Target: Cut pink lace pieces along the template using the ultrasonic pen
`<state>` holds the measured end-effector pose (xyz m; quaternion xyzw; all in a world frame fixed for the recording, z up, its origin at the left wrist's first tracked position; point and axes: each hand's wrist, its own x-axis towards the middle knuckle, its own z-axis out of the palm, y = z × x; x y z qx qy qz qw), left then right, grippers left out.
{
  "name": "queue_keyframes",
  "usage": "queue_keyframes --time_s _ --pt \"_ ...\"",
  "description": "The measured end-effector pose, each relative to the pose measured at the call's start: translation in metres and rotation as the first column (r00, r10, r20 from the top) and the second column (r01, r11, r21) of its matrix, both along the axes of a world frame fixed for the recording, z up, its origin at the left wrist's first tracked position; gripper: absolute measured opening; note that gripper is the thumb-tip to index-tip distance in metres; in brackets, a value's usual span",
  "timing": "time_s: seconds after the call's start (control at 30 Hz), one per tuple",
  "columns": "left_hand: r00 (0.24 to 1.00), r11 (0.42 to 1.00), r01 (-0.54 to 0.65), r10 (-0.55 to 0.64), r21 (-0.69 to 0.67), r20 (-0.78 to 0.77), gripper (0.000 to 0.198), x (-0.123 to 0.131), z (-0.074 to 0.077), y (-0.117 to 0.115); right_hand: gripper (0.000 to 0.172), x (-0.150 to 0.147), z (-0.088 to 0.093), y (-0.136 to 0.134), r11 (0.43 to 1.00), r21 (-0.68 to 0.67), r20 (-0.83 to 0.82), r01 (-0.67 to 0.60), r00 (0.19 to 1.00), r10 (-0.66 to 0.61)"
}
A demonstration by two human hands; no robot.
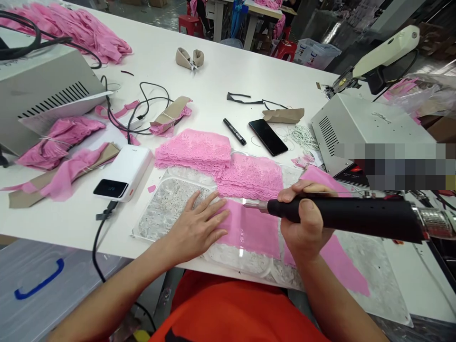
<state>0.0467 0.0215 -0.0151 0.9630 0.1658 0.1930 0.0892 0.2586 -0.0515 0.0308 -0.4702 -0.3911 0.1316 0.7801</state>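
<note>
My left hand [201,225] lies flat with its fingers spread, fingertips on the left edge of a pink fabric piece [260,232]. Wrapped around a thick black hand tool with a metal tip [349,216], my right hand [306,228] is closed. The tip points left, close over the fabric's upper part; whether it touches cannot be made out. Bright glints run down the fabric, perhaps from something clear on top. Just beyond lie two stacks of pink lace, a left stack [194,149] and a right stack [251,175]. A grey-white marbled board [160,204] is underneath.
A white power bank [131,166] with a cable stands left. Beyond the lace are a black marker [234,131] and a phone [268,137]. Grey vented boxes stand at left [53,85] and right [370,128]. Pink fabric [71,28] is heaped at far left.
</note>
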Motion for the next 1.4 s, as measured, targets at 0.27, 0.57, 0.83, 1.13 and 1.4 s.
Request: queue_keyframes --time_s 0.27,0.57,0.83,1.13,1.4 --pt "1.0 1.0 -0.011 0.011 -0.011 -0.002 0.032 0.001 0.001 -0.001 0.01 0.0 0.0 0.0 1.0 -0.014 0.038 -0.012 0.999 0.012" --pt "0.997 0.997 -0.072 0.072 -0.002 -0.025 0.035 -0.031 0.005 -0.014 0.012 -0.013 0.007 0.007 0.999 -0.02 -0.066 -0.029 0.997 0.028" --pt "0.991 0.991 -0.135 0.135 -0.002 0.026 0.034 -0.055 -0.002 -0.026 0.013 -0.029 0.001 0.017 0.991 -0.042 -0.027 -0.126 0.992 0.125" --pt "0.987 0.988 -0.152 0.154 -0.036 0.05 0.032 -0.056 -0.003 -0.027 0.012 -0.034 0.004 0.015 0.987 -0.031 -0.041 -0.16 0.987 0.158" --pt "0.986 0.986 -0.159 0.16 -0.044 0.038 0.032 -0.056 -0.003 -0.028 0.011 -0.036 0.003 0.015 0.986 -0.036 -0.014 -0.162 0.987 0.162"
